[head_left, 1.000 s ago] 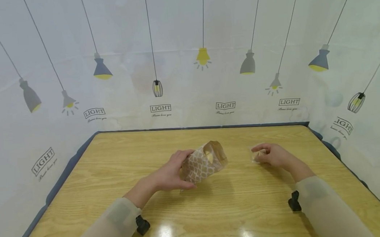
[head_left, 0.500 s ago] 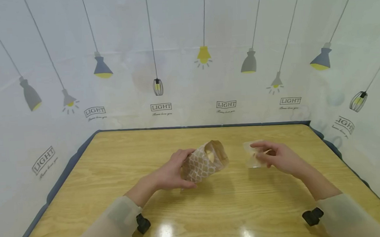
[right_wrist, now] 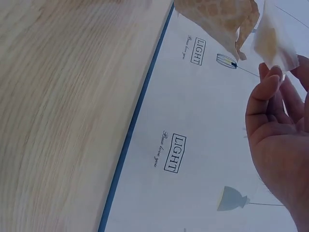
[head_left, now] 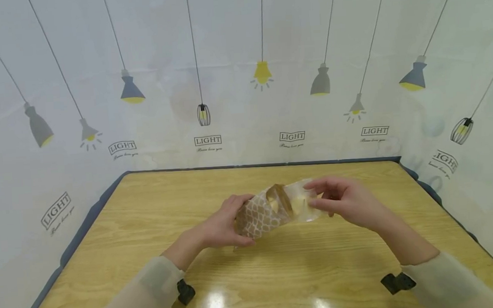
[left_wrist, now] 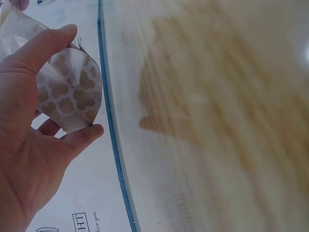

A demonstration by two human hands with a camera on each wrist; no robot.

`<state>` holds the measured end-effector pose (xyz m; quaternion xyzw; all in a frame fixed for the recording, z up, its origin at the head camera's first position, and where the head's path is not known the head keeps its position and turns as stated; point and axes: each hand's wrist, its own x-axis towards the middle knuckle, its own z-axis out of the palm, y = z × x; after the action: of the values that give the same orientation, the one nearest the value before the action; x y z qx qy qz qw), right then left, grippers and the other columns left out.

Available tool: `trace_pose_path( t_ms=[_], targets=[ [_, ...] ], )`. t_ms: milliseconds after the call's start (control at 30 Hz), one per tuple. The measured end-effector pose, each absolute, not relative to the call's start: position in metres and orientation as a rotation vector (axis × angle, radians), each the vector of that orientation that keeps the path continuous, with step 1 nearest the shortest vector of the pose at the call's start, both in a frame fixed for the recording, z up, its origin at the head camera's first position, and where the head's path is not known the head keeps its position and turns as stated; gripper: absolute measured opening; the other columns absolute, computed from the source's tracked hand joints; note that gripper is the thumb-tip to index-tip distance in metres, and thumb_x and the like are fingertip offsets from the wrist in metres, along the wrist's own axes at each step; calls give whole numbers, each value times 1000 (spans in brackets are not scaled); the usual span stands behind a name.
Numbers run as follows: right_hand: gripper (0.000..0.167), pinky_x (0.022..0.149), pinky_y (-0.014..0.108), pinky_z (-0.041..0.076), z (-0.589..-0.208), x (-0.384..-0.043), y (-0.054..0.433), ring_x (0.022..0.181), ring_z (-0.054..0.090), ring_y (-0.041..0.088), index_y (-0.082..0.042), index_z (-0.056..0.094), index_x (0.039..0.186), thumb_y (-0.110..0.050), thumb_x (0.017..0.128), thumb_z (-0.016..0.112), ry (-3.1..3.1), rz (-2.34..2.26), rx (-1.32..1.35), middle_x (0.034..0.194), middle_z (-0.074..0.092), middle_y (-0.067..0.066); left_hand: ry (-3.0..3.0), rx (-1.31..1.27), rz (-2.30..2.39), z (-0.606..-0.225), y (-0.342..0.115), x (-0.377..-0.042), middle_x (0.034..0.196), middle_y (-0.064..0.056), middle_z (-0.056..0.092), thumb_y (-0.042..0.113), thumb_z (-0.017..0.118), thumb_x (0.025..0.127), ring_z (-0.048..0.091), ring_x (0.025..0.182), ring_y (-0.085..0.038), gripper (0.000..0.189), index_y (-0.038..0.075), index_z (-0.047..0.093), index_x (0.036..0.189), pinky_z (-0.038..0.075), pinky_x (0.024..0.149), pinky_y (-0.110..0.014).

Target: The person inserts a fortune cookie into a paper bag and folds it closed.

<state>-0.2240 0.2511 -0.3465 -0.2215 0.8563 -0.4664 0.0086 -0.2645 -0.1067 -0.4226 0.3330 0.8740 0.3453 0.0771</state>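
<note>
My left hand (head_left: 223,223) grips a brown paper bag (head_left: 259,218) with a white lattice pattern, tilted so its mouth faces right. A pale yellow piece shows through a clear window in the bag's side. In the left wrist view, thumb and fingers wrap the patterned bottom of the bag (left_wrist: 72,92). My right hand (head_left: 347,202) pinches a small translucent packet (head_left: 305,207) with something pale yellow inside. The packet's left end overlaps the bag's mouth in the head view. From the right wrist, the packet (right_wrist: 273,46) appears between thumb and fingertips, beside the bag's rim.
Both hands are over a light wooden table (head_left: 181,191) with a dark blue edge along its back and sides. Pale sheeting (head_left: 234,89) printed with lamps and the word LIGHT surrounds it. Each sleeve end carries a small black mount (head_left: 185,292).
My right hand has lifted the packet off the table at the right and brought it left to the bag's mouth. The left hand and the bag have stayed nearly in place.
</note>
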Motion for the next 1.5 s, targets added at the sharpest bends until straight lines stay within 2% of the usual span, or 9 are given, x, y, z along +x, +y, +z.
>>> trace_pose_path(
  t_ms=[233, 367, 633, 933, 1167, 1367, 1500],
  targets=[
    [28, 59, 26, 51, -347, -232, 237, 75, 61, 12, -18, 80, 128, -24, 100, 82, 2717, -1357, -733, 103, 76, 5, 2605, 1022, 1045, -426, -105, -264, 160, -13, 42, 28, 99, 81, 43, 147, -31, 113, 15, 29, 170, 44, 125, -59],
    [29, 60, 27, 51, -347, -234, 233, 75, 60, 13, -19, 80, 128, -26, 100, 82, 2760, -1318, -740, 99, 73, 4, 2595, 1023, 1041, -424, -103, -264, 160, -13, 42, 26, 98, 82, 43, 147, -30, 112, 16, 30, 170, 44, 125, -58],
    [27, 62, 27, 51, -351, -237, 220, 75, 57, 12, -20, 82, 124, -24, 98, 85, 2819, -1302, -801, 105, 73, 2, 2573, 1023, 1054, -423, -101, -263, 158, -12, 43, 26, 97, 83, 43, 146, -29, 110, 16, 30, 169, 45, 124, -57],
    [24, 63, 24, 46, -359, -235, 201, 73, 50, 10, -13, 84, 121, -20, 97, 85, 2834, -1300, -907, 100, 71, 1, 2565, 1025, 1083, -422, -97, -261, 155, -12, 45, 26, 98, 82, 45, 143, -29, 109, 14, 31, 168, 45, 124, -56],
    [28, 64, 26, 49, -361, -231, 196, 78, 53, 13, -17, 82, 126, -22, 99, 84, 2838, -1234, -890, 100, 67, -1, 2556, 1016, 1092, -421, -97, -260, 155, -12, 44, 27, 97, 83, 46, 142, -28, 108, 14, 31, 168, 45, 124, -55],
    [39, 60, 27, 52, -360, -230, 208, 74, 58, 11, -18, 75, 141, -21, 102, 80, 2777, -1388, -868, 115, 73, 8, 2564, 1014, 1098, -421, -98, -260, 156, -12, 44, 28, 97, 83, 45, 143, -29, 108, 14, 31, 169, 45, 124, -57],
    [40, 61, 26, 49, -361, -234, 220, 73, 53, 11, -21, 75, 141, -20, 101, 81, 2788, -1414, -845, 120, 69, 9, 2566, 1005, 1111, -421, -100, -260, 156, -13, 44, 27, 98, 83, 45, 144, -30, 109, 13, 32, 169, 44, 125, -58]
  ],
)
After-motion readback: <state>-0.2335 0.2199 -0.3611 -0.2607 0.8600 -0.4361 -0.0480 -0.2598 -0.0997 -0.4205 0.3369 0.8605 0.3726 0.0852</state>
